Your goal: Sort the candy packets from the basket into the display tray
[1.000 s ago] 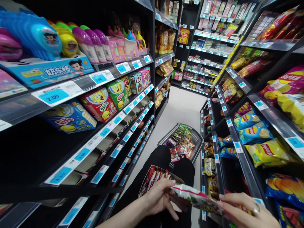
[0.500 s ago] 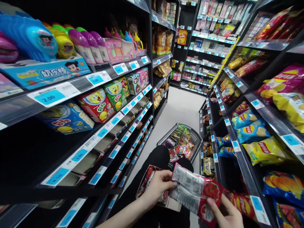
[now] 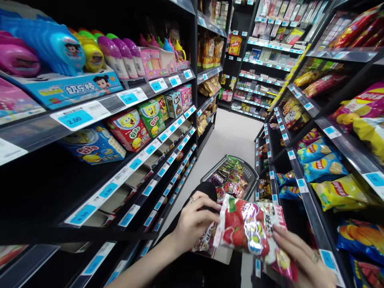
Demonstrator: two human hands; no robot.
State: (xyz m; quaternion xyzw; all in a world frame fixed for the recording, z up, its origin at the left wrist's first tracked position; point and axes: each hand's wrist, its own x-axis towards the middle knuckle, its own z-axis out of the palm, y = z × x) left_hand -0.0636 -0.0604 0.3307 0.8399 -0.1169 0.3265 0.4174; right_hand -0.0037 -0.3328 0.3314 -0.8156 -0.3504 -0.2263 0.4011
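Between my hands is a shiny candy packet point(image 3: 249, 226), its red fruit picture and white and purple lettering turned up. My left hand point(image 3: 195, 220) pinches the packet's left end between thumb and fingers. At the right end my right hand point(image 3: 303, 256) grips it, fingers on top and thumb hidden. Below my left hand an open cardboard box point(image 3: 222, 255) with similar packets rests on my lap, mostly covered by the hand and the packet. Ahead of my knees a grey shopping basket point(image 3: 253, 176) on the floor holds several colourful packets.
Shelves with snack boxes point(image 3: 129, 130), plastic toy-like sweets point(image 3: 67, 50) and price labels stand close on the left. Chip bags point(image 3: 339, 192) fill the shelves close on the right. The pale aisle floor point(image 3: 231, 132) runs ahead to a back shelf point(image 3: 264, 60).
The packet has been turned over from its silver printed back to its red fruit front. My left hand has risen slightly, and my right hand has shifted right.
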